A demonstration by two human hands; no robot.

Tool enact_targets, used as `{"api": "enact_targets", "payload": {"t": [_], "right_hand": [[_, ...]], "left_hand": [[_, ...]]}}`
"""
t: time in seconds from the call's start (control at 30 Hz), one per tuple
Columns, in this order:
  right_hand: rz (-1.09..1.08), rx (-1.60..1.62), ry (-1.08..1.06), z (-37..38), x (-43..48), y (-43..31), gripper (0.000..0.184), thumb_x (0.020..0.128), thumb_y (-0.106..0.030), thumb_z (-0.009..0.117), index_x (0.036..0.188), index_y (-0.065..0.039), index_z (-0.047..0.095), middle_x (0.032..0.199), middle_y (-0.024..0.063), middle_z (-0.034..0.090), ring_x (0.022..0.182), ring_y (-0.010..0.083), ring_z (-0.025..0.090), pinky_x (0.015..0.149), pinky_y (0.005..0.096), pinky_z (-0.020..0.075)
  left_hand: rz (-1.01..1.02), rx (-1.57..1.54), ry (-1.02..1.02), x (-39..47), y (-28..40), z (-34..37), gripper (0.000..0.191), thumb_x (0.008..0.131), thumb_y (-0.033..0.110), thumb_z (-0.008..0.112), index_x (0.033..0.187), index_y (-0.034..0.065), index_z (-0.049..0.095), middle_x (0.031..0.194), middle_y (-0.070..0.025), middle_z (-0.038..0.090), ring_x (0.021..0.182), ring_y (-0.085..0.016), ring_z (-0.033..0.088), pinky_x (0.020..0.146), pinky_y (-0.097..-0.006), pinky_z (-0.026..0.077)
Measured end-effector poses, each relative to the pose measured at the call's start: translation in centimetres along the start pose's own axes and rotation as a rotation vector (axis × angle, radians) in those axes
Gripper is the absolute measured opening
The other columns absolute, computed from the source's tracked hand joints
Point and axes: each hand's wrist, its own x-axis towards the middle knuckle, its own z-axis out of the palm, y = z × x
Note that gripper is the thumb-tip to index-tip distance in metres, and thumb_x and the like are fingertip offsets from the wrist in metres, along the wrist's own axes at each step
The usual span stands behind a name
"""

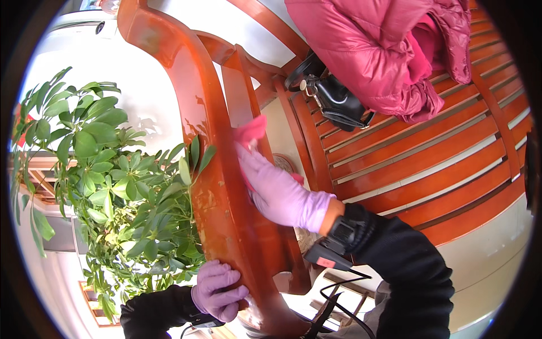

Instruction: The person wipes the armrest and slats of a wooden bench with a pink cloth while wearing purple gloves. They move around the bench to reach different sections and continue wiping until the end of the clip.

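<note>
My right hand (283, 193), in a pale purple glove, presses a pink-red cloth (252, 129) against the inner side of a wooden bench's armrest (218, 212). Part of the cloth sticks out past the fingertips, and the rest is mostly hidden under the palm. Lower down, my left hand (218, 290), gloved the same way, grips the outer edge near the armrest's front end with curled fingers. The armrest is glossy reddish-brown, with scuffed patches on its top.
A leafy potted plant (127, 190) crowds the armrest's outer side, some leaves touching it. On the slatted seat (415, 156) lie a black handbag (338, 99) and a pink puffer jacket (372, 51). A black cable (338, 296) hangs from the device on my right wrist.
</note>
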Motion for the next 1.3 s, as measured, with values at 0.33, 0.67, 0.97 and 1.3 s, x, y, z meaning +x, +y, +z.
{"api": "enact_targets", "payload": {"t": [0.33,0.67,0.97,1.3], "right_hand": [[-0.040,0.030,-0.235,-1.8,-7.9,-5.2,0.071,0.088,-0.005,0.055,0.149,0.021,0.030,0.159,0.0379,0.027,0.152,0.0451,0.029,0.127,0.0420,0.0253],[0.096,-0.367,-0.117,-1.1,4.6,1.9,0.058,0.086,-0.004,0.054,0.141,0.014,0.049,0.147,0.0326,0.049,0.142,0.0429,0.043,0.118,0.0420,0.0369],[0.217,-0.389,0.017,0.1,2.6,-0.1,0.049,0.085,-0.008,0.055,0.130,0.011,0.059,0.140,0.0248,0.056,0.121,0.0345,0.056,0.105,0.0402,0.0473],[0.254,-0.434,-0.133,-1.8,0.9,-2.6,0.055,0.087,-0.011,0.056,0.137,0.011,0.054,0.154,0.0230,0.045,0.125,0.0332,0.055,0.100,0.0385,0.0500]], "left_hand": [[-0.020,0.030,0.003,0.7,0.7,0.0,0.052,0.069,0.019,0.060,0.117,0.0067,0.075,0.132,-0.0188,0.063,0.115,-0.037,0.059,0.101,-0.0497,0.048],[0.007,0.017,0.009,-0.6,0.0,0.1,0.051,0.070,0.023,0.061,0.119,0.0134,0.072,0.138,-0.0163,0.059,0.123,-0.036,0.054,0.098,-0.0491,0.045],[0.107,-0.062,0.047,-1.2,-1.0,0.4,0.061,0.075,0.025,0.055,0.133,0.0113,0.069,0.146,-0.0183,0.055,0.131,-0.036,0.053,0.113,-0.0479,0.041],[0.105,-0.080,0.029,-1.7,-1.1,-0.2,0.070,0.068,0.022,0.057,0.137,0.0143,0.067,0.149,-0.0156,0.052,0.141,-0.036,0.045,0.117,-0.0451,0.040]]}}
